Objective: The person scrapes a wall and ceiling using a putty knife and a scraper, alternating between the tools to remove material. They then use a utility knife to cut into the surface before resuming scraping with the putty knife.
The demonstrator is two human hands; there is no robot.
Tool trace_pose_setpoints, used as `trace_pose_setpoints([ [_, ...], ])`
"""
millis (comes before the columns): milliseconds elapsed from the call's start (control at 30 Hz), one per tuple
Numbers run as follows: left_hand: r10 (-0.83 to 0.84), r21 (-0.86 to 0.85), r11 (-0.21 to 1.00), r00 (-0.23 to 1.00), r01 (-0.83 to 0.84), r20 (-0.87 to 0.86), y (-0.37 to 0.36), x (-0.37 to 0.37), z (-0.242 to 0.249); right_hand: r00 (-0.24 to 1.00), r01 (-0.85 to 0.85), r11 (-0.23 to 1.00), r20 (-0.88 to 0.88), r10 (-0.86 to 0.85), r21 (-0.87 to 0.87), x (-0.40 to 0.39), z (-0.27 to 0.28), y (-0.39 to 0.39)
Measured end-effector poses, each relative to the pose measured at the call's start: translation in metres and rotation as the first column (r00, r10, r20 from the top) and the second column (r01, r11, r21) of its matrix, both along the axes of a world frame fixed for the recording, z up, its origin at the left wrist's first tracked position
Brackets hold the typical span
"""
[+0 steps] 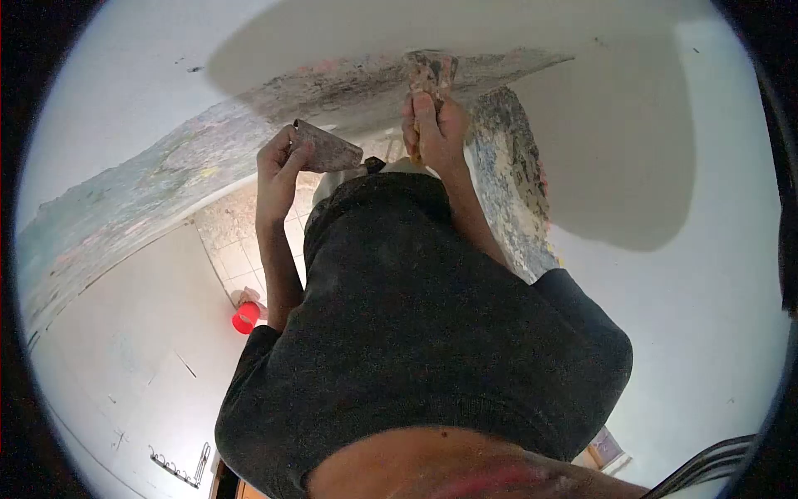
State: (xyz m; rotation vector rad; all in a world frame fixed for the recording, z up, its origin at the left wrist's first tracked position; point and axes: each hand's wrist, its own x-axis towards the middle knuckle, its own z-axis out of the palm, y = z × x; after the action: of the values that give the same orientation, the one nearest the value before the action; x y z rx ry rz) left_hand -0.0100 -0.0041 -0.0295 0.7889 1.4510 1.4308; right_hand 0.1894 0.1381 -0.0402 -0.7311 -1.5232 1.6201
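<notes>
My left hand [281, 170] is closed around the edge of a flat, stained metal plate [328, 148], a wide scraper-like piece whose narrower end points right. In my right hand [438, 131] is a putty knife [432, 68], its dirty blade pointing up against the wall. The thumb lies along the knife, and part of its yellowish handle shows below the fingers. Around the blade, the wall has a rough grey scraped patch [332, 91] with pink flecks. Beside my right forearm, another mottled, exposed patch [511, 183] runs downward.
A red bucket or cup [246, 318] is at the lower left near the tiled floor [239, 259]. White wall [623, 166] carrying my shadow is on the right. A hook rack [179, 470] is at the bottom left. Dark cables [706, 466] cross the lower right corner.
</notes>
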Motion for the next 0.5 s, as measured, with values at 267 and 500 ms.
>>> trace_pose_setpoints([
  [267, 0.004, -0.009, 1.000, 1.000, -0.004, -0.013, 0.000, 0.004, 0.001, 0.998, 0.029, 0.998, 0.060, -0.032, 0.057, 0.006, -0.011, 0.006],
  [500, 0.022, -0.013, 1.000, 1.000, -0.022, 0.009, 0.004, 0.005, 0.005, 0.996, 0.011, 0.996, 0.085, -0.019, 0.092, 0.006, 0.004, 0.011],
])
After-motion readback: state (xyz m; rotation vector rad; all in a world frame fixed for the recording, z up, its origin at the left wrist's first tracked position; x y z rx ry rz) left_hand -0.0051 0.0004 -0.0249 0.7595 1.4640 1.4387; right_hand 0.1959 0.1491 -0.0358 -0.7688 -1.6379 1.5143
